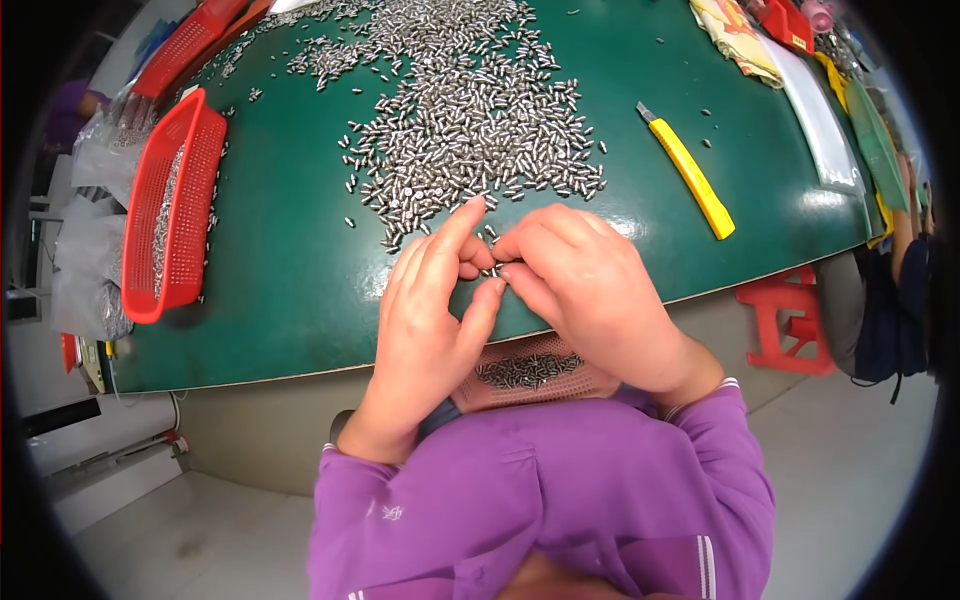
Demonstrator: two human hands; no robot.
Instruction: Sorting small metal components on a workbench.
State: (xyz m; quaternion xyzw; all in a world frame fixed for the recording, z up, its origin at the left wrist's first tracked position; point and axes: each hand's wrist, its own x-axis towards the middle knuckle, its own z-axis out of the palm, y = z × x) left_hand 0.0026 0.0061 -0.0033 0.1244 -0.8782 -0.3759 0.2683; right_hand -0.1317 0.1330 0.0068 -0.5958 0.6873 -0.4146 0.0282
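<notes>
My left hand (418, 312) and my right hand (598, 285) meet near the table's front edge. Between their fingertips is a small, shiny metal part (492, 271), and both hands appear to pinch it. Its exact shape is too small to make out. Another loose metal piece (490, 231) lies just beyond the fingers. Directly past the hands spreads a large pile of small pointed metal parts (480, 130). Below the hands, beyond the table edge, a pink mesh basket (478, 396) holds many small metal pieces (530, 371).
A red perforated basket (196, 205) with metal parts stands on the left. At the right lies a yellow utility knife (690, 177), its blade out. Clear plastic bags (90, 255) hang by the left edge. A red stool (785, 325) stands beyond the green table (280, 230).
</notes>
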